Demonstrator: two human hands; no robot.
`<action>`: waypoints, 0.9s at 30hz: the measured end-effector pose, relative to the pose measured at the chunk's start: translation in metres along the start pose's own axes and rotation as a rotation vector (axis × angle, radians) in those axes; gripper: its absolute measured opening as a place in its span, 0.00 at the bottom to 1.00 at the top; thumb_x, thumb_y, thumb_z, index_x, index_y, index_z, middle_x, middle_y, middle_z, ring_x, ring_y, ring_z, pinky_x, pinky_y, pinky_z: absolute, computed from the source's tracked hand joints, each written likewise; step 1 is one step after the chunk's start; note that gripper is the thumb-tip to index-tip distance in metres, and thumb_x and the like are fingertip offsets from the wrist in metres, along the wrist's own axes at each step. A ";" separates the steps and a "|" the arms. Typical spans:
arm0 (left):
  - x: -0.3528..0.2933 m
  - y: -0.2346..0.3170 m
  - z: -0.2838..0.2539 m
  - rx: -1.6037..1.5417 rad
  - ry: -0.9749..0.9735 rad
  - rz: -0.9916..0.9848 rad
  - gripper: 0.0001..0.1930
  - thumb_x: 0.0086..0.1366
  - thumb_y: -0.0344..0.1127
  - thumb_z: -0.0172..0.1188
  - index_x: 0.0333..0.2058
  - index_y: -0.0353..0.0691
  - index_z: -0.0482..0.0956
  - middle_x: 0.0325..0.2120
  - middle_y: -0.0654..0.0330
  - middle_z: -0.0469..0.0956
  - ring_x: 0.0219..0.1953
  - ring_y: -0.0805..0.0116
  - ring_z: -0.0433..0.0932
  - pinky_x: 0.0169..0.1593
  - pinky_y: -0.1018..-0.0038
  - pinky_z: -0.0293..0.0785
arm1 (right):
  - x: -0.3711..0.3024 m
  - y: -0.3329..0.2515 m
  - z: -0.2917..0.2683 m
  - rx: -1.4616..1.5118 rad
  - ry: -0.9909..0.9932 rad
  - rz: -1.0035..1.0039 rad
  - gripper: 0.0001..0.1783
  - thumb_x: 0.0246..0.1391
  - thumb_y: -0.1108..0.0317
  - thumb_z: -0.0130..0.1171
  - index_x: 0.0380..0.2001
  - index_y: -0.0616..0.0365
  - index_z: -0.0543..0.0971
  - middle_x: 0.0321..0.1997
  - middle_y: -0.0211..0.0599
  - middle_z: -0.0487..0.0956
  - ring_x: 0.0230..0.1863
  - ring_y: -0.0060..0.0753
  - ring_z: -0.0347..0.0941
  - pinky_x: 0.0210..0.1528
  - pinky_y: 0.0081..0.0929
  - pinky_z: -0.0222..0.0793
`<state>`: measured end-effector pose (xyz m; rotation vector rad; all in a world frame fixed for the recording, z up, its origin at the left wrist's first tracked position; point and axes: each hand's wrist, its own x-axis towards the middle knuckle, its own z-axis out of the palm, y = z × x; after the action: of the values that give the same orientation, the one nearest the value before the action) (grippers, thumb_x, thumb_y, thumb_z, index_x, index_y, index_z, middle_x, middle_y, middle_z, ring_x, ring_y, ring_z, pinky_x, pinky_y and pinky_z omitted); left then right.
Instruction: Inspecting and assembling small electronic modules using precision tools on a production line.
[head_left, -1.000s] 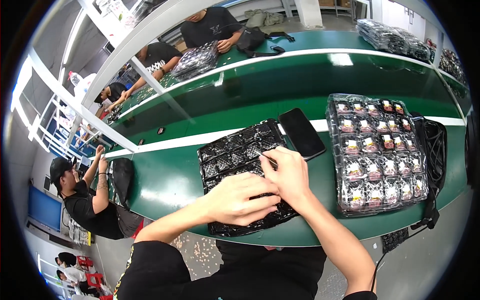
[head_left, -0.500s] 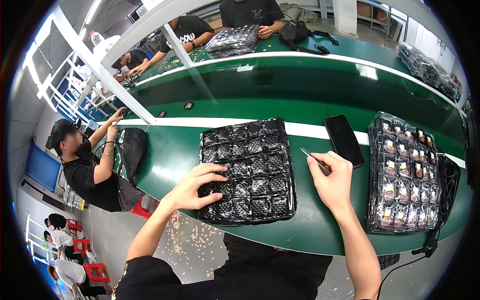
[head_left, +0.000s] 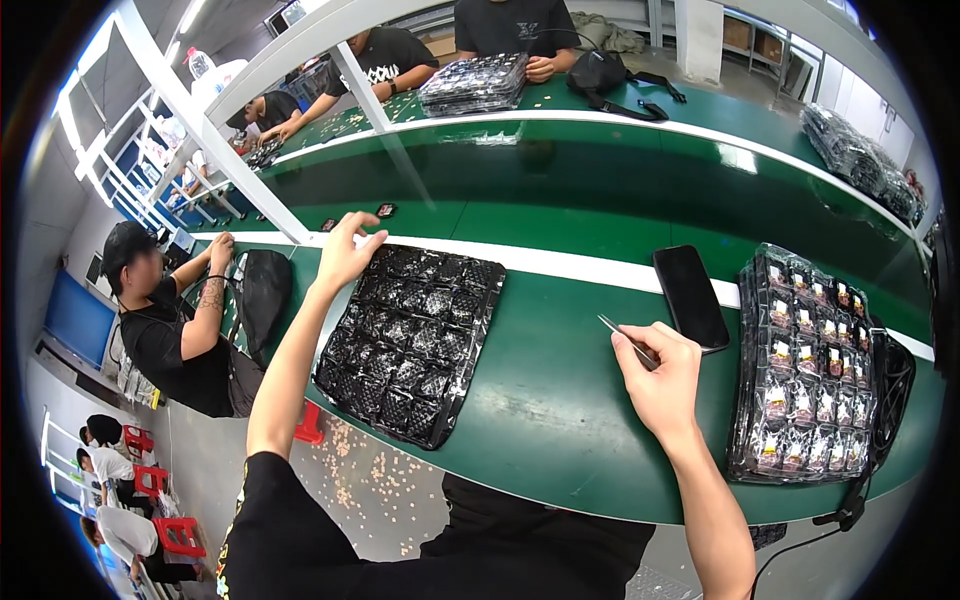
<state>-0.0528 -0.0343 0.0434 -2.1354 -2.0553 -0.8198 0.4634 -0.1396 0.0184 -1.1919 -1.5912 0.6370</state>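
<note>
- The left hand (head_left: 347,252) is half open, fingers bent and thumb apart, with nothing seen in its grip; whether it touches the tray is unclear.
- The right hand (head_left: 662,372) is closed on tweezers (head_left: 611,325), pinched between thumb and fingers, tips toward the far left.
- The tweezers look light, stiff and springy; the middle of the arms is the place to hold, as the thin tips could bend.
- The tray (head_left: 468,335) lies flat on the bench (head_left: 550,410), its far left corner just beside the left hand, the rest reaching nearer and right. It is left of the right hand and well apart from it.
- The black, pocketed tray is probably light, thin plastic: slick, a little bendy, liable to crease. Opposite rims seem the best hold, rather than the pocket walls. What its pockets contain is hard to make out.
- Farther out, a small piece (head_left: 386,210) lies just beyond the left hand.
- A phone (head_left: 690,298) lies beyond the right hand; a clear-topped stack (head_left: 805,375) stands to its right.
</note>
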 end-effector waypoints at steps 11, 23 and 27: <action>0.072 -0.057 0.043 0.084 0.097 -0.206 0.27 0.69 0.40 0.74 0.61 0.35 0.78 0.50 0.45 0.86 0.55 0.45 0.86 0.59 0.53 0.81 | 0.004 0.000 0.002 0.067 -0.020 0.003 0.08 0.62 0.73 0.73 0.41 0.66 0.92 0.25 0.36 0.81 0.24 0.21 0.75 0.28 0.25 0.66; -0.077 0.225 0.070 -0.403 -0.439 0.632 0.29 0.69 0.29 0.73 0.67 0.38 0.78 0.60 0.50 0.76 0.63 0.50 0.76 0.68 0.59 0.72 | 0.003 0.013 0.005 0.343 0.042 0.321 0.09 0.68 0.72 0.72 0.46 0.68 0.92 0.33 0.26 0.85 0.33 0.10 0.75 0.36 0.17 0.70; -0.099 0.223 0.058 -0.506 -0.438 0.505 0.30 0.68 0.28 0.74 0.68 0.38 0.77 0.60 0.49 0.76 0.62 0.49 0.76 0.69 0.59 0.72 | 0.003 0.013 0.006 0.375 0.047 0.302 0.09 0.68 0.73 0.72 0.45 0.68 0.92 0.33 0.26 0.86 0.33 0.10 0.75 0.37 0.16 0.69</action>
<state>0.1806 -0.1244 0.0220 -3.1613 -1.3996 -0.9228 0.4630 -0.1314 0.0068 -1.1578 -1.1928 1.0431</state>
